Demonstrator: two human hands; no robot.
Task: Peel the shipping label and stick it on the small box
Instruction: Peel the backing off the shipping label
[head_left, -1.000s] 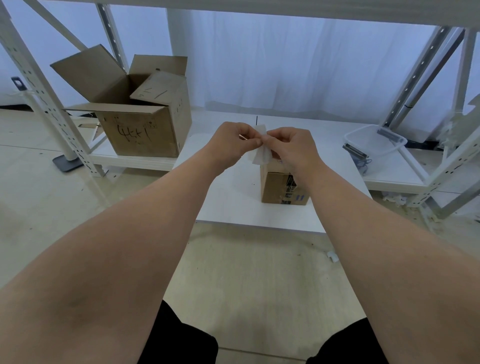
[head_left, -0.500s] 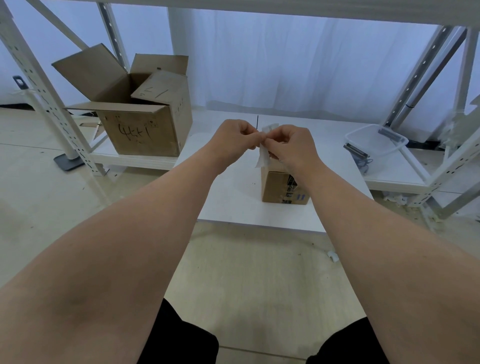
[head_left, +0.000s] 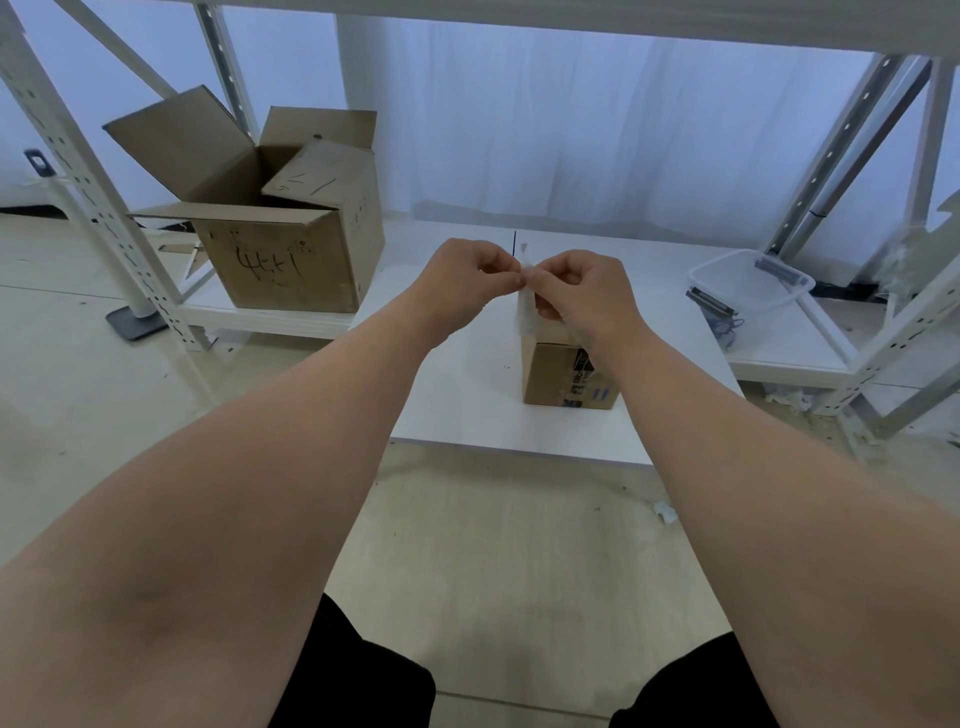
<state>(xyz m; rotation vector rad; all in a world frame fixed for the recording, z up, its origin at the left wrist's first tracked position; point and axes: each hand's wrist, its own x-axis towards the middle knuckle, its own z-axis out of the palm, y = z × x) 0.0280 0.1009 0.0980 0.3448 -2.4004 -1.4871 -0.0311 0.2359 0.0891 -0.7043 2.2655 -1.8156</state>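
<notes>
A small brown cardboard box (head_left: 550, 374) stands on the low white table (head_left: 467, 395), partly hidden behind my right wrist. Above its top I hold a white shipping label (head_left: 525, 312) edge-on, hanging down between my hands. My left hand (head_left: 467, 283) pinches the label's upper edge with thumb and forefinger. My right hand (head_left: 582, 291) pinches the same upper edge from the other side, its fingers curled over the box top. The fingertips of both hands touch at the label.
A large open cardboard box (head_left: 280, 234) with handwriting sits on the low shelf at left. A clear plastic tub (head_left: 748, 286) with dark items lies on the shelf at right. White rack uprights (head_left: 88, 182) flank both sides. A curtain hangs behind.
The label has turned from a broad hanging sheet to a narrow edge-on strip between my fingertips. Both hands stay close together above the box.
</notes>
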